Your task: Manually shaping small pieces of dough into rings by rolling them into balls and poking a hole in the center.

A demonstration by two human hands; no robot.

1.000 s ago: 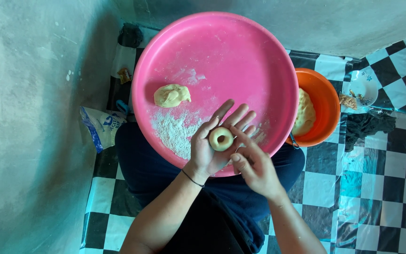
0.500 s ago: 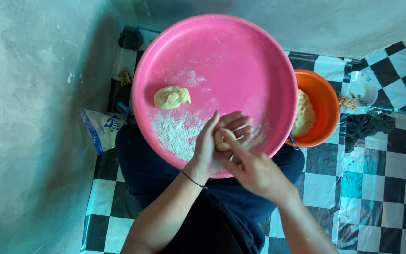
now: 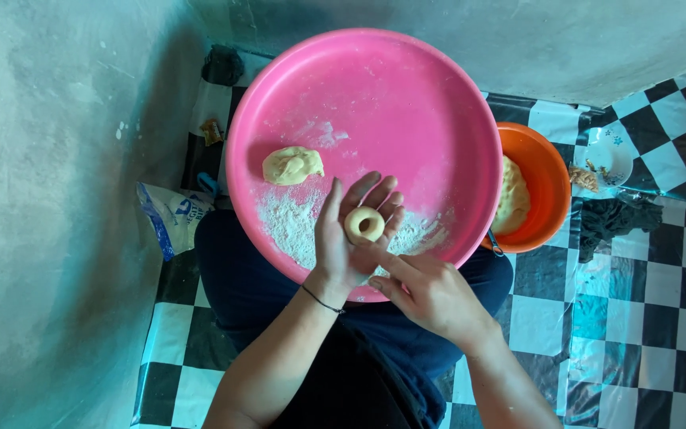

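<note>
1. The pink tray (image 3: 375,95) rests on the lap, dusted with flour (image 3: 291,222).
2. The left hand (image 3: 347,238), fingers spread open, carries the dough ring (image 3: 364,224) on its palm.
3. The right hand (image 3: 430,290), fingers loosely curled, touches the left palm.
4. A dough lump (image 3: 292,165) lies on the tray.

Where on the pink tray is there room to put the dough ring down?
The upper half of the pink tray, above the dough lump, is bare. The lower part is crowded: flour pile, left hand holding the dough ring, right hand.
</note>
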